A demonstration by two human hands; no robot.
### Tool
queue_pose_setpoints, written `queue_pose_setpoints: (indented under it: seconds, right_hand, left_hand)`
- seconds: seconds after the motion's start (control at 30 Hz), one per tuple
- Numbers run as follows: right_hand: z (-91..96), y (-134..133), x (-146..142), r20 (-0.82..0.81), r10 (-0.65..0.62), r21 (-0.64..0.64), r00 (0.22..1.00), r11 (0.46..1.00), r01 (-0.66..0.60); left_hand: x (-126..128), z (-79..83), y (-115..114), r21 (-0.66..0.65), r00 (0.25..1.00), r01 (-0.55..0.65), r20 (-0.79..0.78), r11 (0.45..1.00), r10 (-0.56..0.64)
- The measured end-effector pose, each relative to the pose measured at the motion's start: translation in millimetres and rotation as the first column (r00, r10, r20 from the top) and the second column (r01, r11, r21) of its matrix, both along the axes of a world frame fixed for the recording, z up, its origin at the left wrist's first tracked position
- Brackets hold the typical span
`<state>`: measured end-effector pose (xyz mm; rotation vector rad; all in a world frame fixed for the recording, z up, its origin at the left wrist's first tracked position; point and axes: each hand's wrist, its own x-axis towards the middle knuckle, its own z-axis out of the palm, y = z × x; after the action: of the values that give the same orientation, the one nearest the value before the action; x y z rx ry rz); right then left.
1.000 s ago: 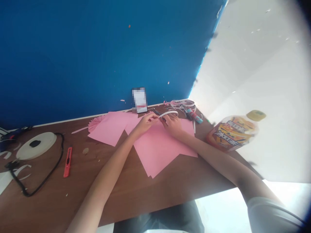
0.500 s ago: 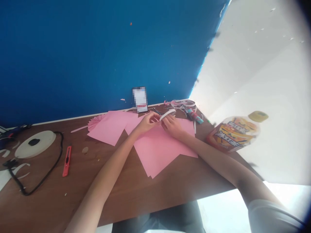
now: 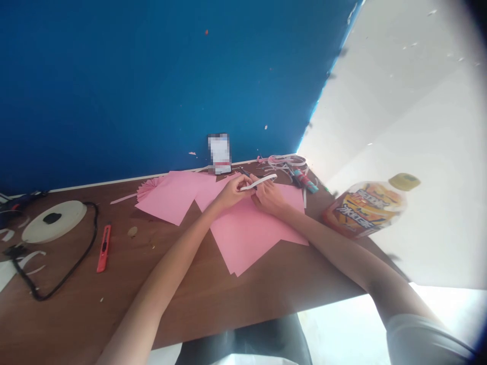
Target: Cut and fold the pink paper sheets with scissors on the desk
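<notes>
My left hand (image 3: 233,191) and my right hand (image 3: 268,195) meet over a large pink paper sheet (image 3: 251,230) on the brown table (image 3: 182,299). A white strip (image 3: 262,181) sticks out to the right from my left hand's pinch. My right hand's fingers are curled just under the strip and touch it. A second pink sheet (image 3: 173,195) lies to the left, with a pleated pink fan (image 3: 146,188) at its far edge.
A red utility knife (image 3: 103,248) and a black cable (image 3: 64,276) around a white round disc (image 3: 54,220) lie at the left. An orange drink bottle (image 3: 367,205) stands at the right edge. Glue sticks (image 3: 304,181) and paper scraps (image 3: 285,162) sit by the blue wall.
The white strip was curved into a loop a second ago and now lies straighter, held out flat between the hands. Both hands stayed over the pink sheet.
</notes>
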<state>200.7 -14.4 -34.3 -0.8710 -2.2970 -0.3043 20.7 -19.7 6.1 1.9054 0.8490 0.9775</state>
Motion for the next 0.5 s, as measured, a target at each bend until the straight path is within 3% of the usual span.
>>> queue_pose_setpoints:
  seconds: [0.1, 0.33, 0.5]
  right_hand:
    - [1.8, -0.5, 1.1, 0.03, -0.001, -0.004, 1.0, 1.0, 0.001]
    - [3.7, 2.7, 2.1, 0.122, -0.147, -0.08, 0.982, 0.984, 0.157]
    - [0.3, 4.0, -3.2, -0.028, -0.169, -0.279, 0.985, 0.948, 0.155]
  left_hand:
    - [0.5, 1.2, -2.7, -0.003, 1.0, 0.028, -0.007, 1.0, -0.028]
    - [-2.9, -6.5, -2.2, 0.03, 0.985, -0.034, -0.168, 0.999, 0.039]
    - [-0.2, -9.9, -3.9, 0.029, 0.968, 0.033, -0.25, 0.999, -0.025]
